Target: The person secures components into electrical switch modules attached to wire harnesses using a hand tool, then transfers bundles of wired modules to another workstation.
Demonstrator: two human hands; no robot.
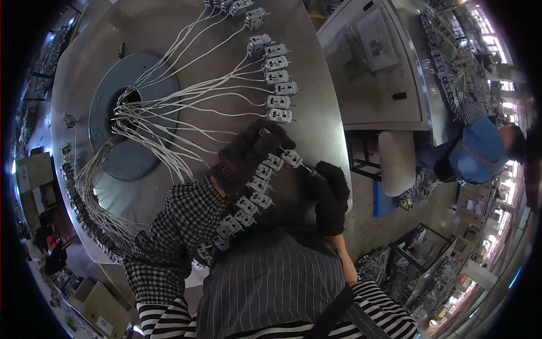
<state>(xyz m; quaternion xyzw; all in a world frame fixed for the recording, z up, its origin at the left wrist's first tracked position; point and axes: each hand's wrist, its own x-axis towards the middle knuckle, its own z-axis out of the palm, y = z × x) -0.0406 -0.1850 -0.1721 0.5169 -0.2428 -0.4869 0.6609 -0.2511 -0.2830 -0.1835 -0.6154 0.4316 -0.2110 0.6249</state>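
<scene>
My left hand (254, 151), in a dark glove, is closed with its fingers curled at a small silvery motor (292, 158) with a thin shaft. My right hand (328, 195), in a black glove, is closed at the shaft end of this motor. Whatever its fingers pinch there is too small and dark to make out. Beneath my left wrist a row of similar motors (244, 210) runs down toward my apron. Beyond my left hand, several more motors (279, 102) stand in a line, each with a white cable (220, 93).
The cables come out of a hole in a round grey disc (101, 113) on the metal table (226, 34). More motors (69, 164) line its left edge. To the right are a metal cabinet (372, 68), a stool (395, 164) and a co-worker in blue (483, 150).
</scene>
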